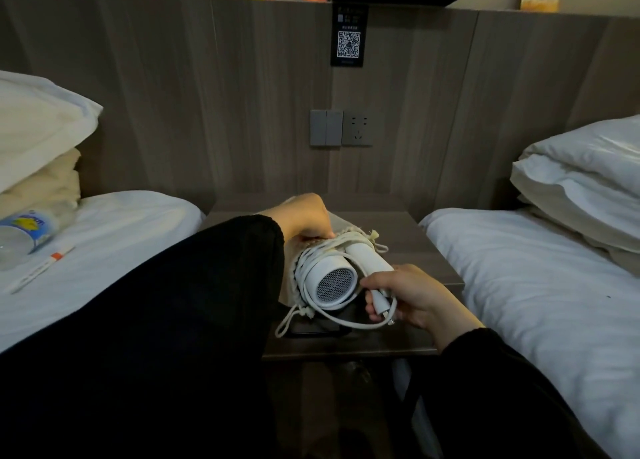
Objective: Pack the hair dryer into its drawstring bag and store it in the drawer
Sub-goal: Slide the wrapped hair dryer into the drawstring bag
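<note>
A white hair dryer (pixel 330 280) lies on the wooden nightstand (pixel 415 247), its grille facing me and its white cord wound round the body. The front part sits in the mouth of a cream drawstring bag (pixel 341 223), whose cord loop (pixel 287 321) hangs toward the front edge. My left hand (pixel 304 216) grips the bag's opening at the dryer's far side. My right hand (pixel 408 295) holds the folded handle end and the plug of the cord. No drawer front is visible.
Two beds with white sheets flank the nightstand. A water bottle (pixel 24 231) and a pen (pixel 41 268) lie on the left bed (pixel 121 243). Pillows (pixel 585 178) are stacked at the right. A wall socket (pixel 356 128) and switches sit on the wood headboard panel. A dark flat object (pixel 313 328) lies under the cord.
</note>
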Motion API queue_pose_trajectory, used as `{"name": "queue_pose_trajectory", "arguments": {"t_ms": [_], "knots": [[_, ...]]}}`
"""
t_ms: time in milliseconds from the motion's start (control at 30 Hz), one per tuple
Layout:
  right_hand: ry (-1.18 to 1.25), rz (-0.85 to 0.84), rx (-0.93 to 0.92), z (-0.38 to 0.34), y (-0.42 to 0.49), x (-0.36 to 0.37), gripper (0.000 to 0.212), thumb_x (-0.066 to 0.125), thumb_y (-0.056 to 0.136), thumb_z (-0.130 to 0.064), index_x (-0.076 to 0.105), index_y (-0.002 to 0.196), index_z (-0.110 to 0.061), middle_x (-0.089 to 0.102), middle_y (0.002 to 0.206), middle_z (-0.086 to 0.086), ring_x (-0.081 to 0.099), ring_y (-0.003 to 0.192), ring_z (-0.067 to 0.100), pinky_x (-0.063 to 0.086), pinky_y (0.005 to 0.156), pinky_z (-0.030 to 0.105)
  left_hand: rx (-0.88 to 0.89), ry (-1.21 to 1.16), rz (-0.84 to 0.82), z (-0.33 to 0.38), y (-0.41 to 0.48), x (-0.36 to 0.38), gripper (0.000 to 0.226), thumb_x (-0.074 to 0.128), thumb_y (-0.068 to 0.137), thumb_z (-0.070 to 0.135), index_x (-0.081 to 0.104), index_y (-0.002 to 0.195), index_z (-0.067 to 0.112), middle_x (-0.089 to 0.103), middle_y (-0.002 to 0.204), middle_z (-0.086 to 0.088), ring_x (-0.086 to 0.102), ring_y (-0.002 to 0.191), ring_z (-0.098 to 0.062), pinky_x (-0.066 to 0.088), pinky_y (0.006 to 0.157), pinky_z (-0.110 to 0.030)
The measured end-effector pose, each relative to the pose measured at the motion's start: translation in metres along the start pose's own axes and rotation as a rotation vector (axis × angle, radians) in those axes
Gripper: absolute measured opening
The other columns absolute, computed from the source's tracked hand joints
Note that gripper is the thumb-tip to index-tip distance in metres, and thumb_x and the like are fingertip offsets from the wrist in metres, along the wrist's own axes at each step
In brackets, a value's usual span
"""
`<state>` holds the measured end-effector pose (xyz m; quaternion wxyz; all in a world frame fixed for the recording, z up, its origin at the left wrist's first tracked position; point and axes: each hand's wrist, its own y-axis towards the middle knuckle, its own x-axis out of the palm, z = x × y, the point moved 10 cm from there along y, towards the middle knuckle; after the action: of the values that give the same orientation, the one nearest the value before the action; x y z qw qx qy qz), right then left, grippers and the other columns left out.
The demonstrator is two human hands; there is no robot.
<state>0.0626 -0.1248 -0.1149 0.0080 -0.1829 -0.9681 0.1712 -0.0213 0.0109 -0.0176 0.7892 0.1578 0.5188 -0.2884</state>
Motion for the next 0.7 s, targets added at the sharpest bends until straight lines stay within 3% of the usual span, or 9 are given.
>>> {"name": "queue_pose_trajectory", "arguments": {"t_ms": [67, 133, 233, 333, 533, 700], "knots": [[-0.001, -0.002, 0.0, 0.001, 0.0, 0.0, 0.009, 0.063, 0.081, -0.001, 0.057, 0.082, 0.006, 0.057, 0.058, 0.016, 0.056, 0.045, 0.023, 0.051, 0.049, 0.033, 0.018, -0.039, 0.005, 0.004, -0.001, 0.002, 0.021, 0.068, 0.081, 0.02, 0.069, 0.094, 0.003, 0.068, 0.096, -0.007, 0.062, 0.091, -0.022, 0.053, 0.078, -0.034], [-0.005, -0.009, -0.002, 0.0, 0.001, 0.0, 0.009, 0.063, 0.08, -0.002, 0.058, 0.081, 0.006, 0.057, 0.057, 0.015, 0.056, 0.046, 0.024, 0.051, 0.049, 0.033, 0.084, -0.106, 0.029, 0.015, -0.003, 0.001, 0.008, 0.061, 0.084, 0.014, 0.067, 0.082, 0.009, 0.062, 0.082, -0.001, 0.056, 0.081, -0.017, 0.045, 0.063, -0.025], [0.01, -0.006, 0.001, -0.001, 0.001, -0.002, 0.009, 0.063, 0.081, -0.002, 0.058, 0.078, 0.005, 0.057, 0.056, 0.014, 0.056, 0.045, 0.022, 0.052, 0.048, 0.031, 0.281, -0.066, 0.031, 0.046, -0.014, 0.003, 0.02, 0.059, 0.085, 0.017, 0.059, 0.066, 0.024, 0.056, 0.073, 0.01, 0.052, 0.077, -0.01, 0.036, 0.06, -0.02], [0.053, -0.007, 0.042, 0.002, 0.002, -0.003, 0.013, 0.061, 0.083, -0.005, 0.059, 0.073, 0.002, 0.057, 0.05, 0.011, 0.057, 0.042, 0.019, 0.053, 0.045, 0.028, 0.41, -0.016, -0.055, 0.067, -0.027, 0.014, 0.012, 0.06, 0.085, 0.017, 0.059, 0.074, 0.022, 0.053, 0.071, 0.012, 0.05, 0.073, -0.008, 0.038, 0.063, -0.021], [0.29, -0.017, 0.099, 0.012, 0.004, -0.006, 0.017, 0.052, 0.088, -0.004, 0.055, 0.072, -0.001, 0.053, 0.042, 0.009, 0.054, 0.034, 0.016, 0.049, 0.04, 0.022, 0.421, -0.032, 0.327, 0.037, -0.052, -0.012, 0.012, 0.061, 0.085, 0.03, 0.061, 0.087, 0.019, 0.055, 0.085, 0.006, 0.054, 0.08, -0.012, 0.044, 0.071, -0.028], [0.401, 0.015, 0.108, 0.015, 0.007, -0.011, 0.017, 0.05, 0.09, -0.005, 0.054, 0.074, -0.002, 0.051, 0.042, 0.009, 0.052, 0.033, 0.016, 0.05, 0.04, 0.022, 0.279, -0.305, 0.35, -0.023, -0.057, 0.014, 0.019, 0.063, 0.086, 0.029, 0.057, 0.101, 0.02, 0.058, 0.097, 0.006, 0.055, 0.089, -0.009, 0.044, 0.076, -0.021]]}}
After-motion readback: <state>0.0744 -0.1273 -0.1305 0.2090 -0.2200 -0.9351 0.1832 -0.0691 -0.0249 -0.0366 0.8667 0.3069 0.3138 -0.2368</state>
